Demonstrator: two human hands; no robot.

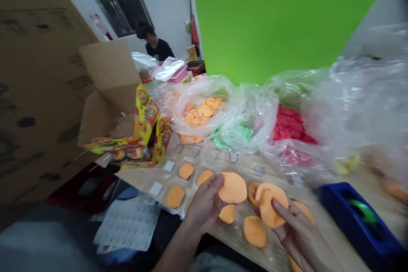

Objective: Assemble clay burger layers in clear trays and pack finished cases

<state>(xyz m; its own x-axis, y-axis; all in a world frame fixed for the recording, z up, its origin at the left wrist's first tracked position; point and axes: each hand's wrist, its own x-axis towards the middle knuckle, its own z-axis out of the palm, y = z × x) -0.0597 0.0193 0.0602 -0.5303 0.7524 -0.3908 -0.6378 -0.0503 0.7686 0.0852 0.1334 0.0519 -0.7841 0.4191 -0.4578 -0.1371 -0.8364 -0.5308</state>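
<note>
An orange disc point(233, 187) was pinched at its left rim between the thumb and fingers of the left hand point(204, 207) and held just above the clear tray point(159, 188). A second disc point(269, 205) was gripped by the right hand point(298, 234), with a finger laid across its lower face. Whether more discs were stacked behind it could not be told. The two held discs were seen close together but apart, over the middle of the tray.

The tray was laid along the near edge of the wooden table point(331, 227), and loose orange discs point(176, 196) were seen lying in several of its pockets. Small white squares point(168, 165) were seen in the pockets at its left end.

Along the far side of the table three clear bags were stood in a row: a bag of orange discs point(200, 112), a bag of green pieces point(237, 131) and a bag of red pieces point(291, 125). A blue tape dispenser point(347, 216) was placed toward the near right corner. At the left end yellow printed cartons point(148, 131) were propped beside an open cardboard box point(108, 80). A white sheet of labels point(129, 225) was seen below the table's near left corner. Another person point(156, 44) was seated in the background, well apart.
</note>
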